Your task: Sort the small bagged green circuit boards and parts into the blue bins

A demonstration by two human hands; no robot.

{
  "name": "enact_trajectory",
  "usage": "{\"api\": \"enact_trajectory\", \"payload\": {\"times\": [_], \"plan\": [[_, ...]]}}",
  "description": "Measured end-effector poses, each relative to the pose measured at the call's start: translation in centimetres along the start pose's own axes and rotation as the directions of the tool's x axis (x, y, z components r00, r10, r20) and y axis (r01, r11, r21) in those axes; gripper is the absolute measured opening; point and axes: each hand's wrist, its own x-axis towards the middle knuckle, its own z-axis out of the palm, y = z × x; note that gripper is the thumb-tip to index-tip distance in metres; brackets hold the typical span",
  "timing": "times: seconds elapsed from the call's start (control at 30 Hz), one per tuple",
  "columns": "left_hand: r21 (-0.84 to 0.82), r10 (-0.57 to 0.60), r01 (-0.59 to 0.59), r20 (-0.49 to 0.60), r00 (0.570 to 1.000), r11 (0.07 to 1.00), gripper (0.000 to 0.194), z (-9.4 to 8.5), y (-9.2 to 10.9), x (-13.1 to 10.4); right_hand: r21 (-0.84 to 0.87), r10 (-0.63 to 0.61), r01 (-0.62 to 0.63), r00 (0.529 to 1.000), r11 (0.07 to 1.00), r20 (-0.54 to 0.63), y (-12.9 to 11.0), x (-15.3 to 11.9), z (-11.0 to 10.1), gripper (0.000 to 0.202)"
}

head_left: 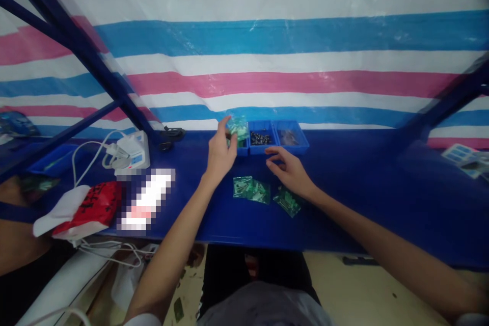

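My left hand (222, 152) is at the left blue bin, thumb and index finger around a small clear packet with green contents (239, 126). More green shows in the bin beneath it. My right hand (292, 170) hovers in front of the bins, fingers loosely bent and apart, with nothing visible in them. Below the hands, two overlapping green packets (258, 191) lie on the blue table (344, 204). A third green packet (286, 201) rests just under my right wrist, holding what look like small metal parts.
The middle bin (261, 138) holds small dark and brassy pieces; the right bin (292, 136) holds clear bags. Leftward are a white power strip (133, 153) with cables, a red-and-white package (89, 209) and a blurred-out bright patch. Another person's arm (17, 224) is at far left.
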Motion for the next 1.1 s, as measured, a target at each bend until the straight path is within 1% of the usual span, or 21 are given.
{"api": "enact_trajectory", "payload": {"times": [0.07,0.13,0.2,0.27,0.33,0.4,0.47,0.5,0.57,0.63,0.67,0.7,0.73,0.77,0.8,0.83,0.87,0.93,0.97,1.0,1.1], "plan": [[0.092,-0.008,0.006,0.024,1.0,0.996,0.046,0.0,-2.0,1.1,-0.03,-0.008,0.007,1.0,1.0,-0.004,0.4,0.0,0.0,0.03],[0.203,-0.019,-0.002,0.101,0.995,0.979,0.041,0.2,-3.9,1.6,-0.068,-0.014,0.013,1.0,0.998,-0.004,0.5,0.1,0.0,0.028],[0.291,-0.035,-0.012,0.156,0.987,0.957,0.037,0.7,-5.2,1.8,-0.104,-0.019,0.019,1.0,0.994,-0.001,0.4,0.1,0.0,0.026],[0.335,-0.029,-0.026,0.158,0.987,0.942,0.033,1.1,-5.4,1.7,-0.126,-0.029,0.029,1.0,0.992,0.004,0.2,0.0,0.0,0.025],[0.338,-0.018,-0.031,0.14,0.99,0.941,0.031,1.3,-5.0,1.6,-0.138,-0.047,0.048,0.999,0.989,0.011,0.0,0.0,-0.1,0.023],[0.319,-0.034,-0.012,0.139,0.99,0.948,0.033,0.8,-4.2,1.5,-0.149,-0.063,0.064,0.998,0.987,0.011,0.0,0.0,-0.1,0.023],[0.32,-0.078,0.026,0.152,0.985,0.947,0.036,-0.9,-3.5,0.9,-0.159,-0.079,0.078,0.997,0.984,0.006,0.1,0.0,0.0,0.022],[0.34,-0.11,0.051,0.156,0.982,0.939,0.038,-2.4,-3.4,0.4,-0.163,-0.086,0.085,0.996,0.983,0.004,0.1,0.0,0.0,0.021],[0.419,-0.21,0.128,0.155,0.965,0.899,0.044,-6.4,-3.6,-1.4,-0.168,-0.101,0.101,0.995,0.981,0.003,0.1,0.0,0.0,0.02],[0.51,-0.352,0.274,0.061,0.934,0.815,0.05,-11.2,-4.7,-3.9,-0.168,-0.114,0.113,0.993,0.979,0.004,0.0,0.1,-0.1,0.019],[0.56,-0.423,0.343,0.014,0.906,0.754,0.057,-13.6,-5.5,-5.3,-0.166,-0.118,0.117,0.993,0.979,0.006,0.0,0.1,-0.1,0.018],[0.616,-0.501,0.409,-0.026,0.865,0.674,0.065,-15.8,-6.4,-6.6,-0.164,-0.119,0.119,0.993,0.979,0.009,-0.1,0.1,-0.1,0.018],[0.664,-0.589,0.458,-0.032,0.808,0.592,0.074,-17.6,-7.3,-7.8,-0.161,-0.12,0.121,0.993,0.98,0.013,-0.2,0.1,-0.1,0.018],[0.675,-0.676,0.517,-0.037,0.736,0.527,0.083,-19.0,-8.2,-8.9,-0.159,-0.122,0.123,0.992,0.98,0.019,-0.3,0.0,-0.1,0.017],[0.644,-0.726,0.568,-0.028,0.687,0.512,0.093,-19.9,-8.9,-9.8,-0.159,-0.125,0.127,0.992,0.979,0.025,-0.3,0.0,-0.1,0.017],[0.6,-0.768,0.616,-0.004,0.64,0.51,0.102,-20.5,-9.5,-10.5,-0.16,-0.129,0.133,0.991,0.978,0.032,-0.3,-0.1,-0.1,0.017],[0.561,-0.791,0.647,0.023,0.612,0.517,0.109,-20.8,-10.0,-11.1,-0.162,-0.135,0.139,0.99,0.977,0.038,-0.4,-0.1,-0.1,0.017],[0.5,-0.796,0.674,0.051,0.603,0.544,0.116,-20.7,-10.7,-11.6,-0.166,-0.145,0.151,0.988,0.975,0.047,-0.3,-0.1,-0.1,0.017],[0.481,-0.792,0.678,0.06,0.607,0.556,0.116,-20.6,-10.8,-11.7,-0.167,-0.148,0.154,0.988,0.974,0.048,-0.3,-0.1,-0.1,0.017],[0.466,-0.79,0.682,0.064,0.61,0.564,0.114,-20.5,-11.0,-11.7,-0.168,-0.15,0.156,0.988,0.973,0.049,-0.3,-0.1,-0.1,0.017],[0.424,-0.798,0.704,0.083,0.597,0.57,0.107,-20.7,-11.3,-11.5,-0.173,-0.148,0.154,0.988,0.973,0.044,-0.2,0.0,-0.2,0.017]]}}
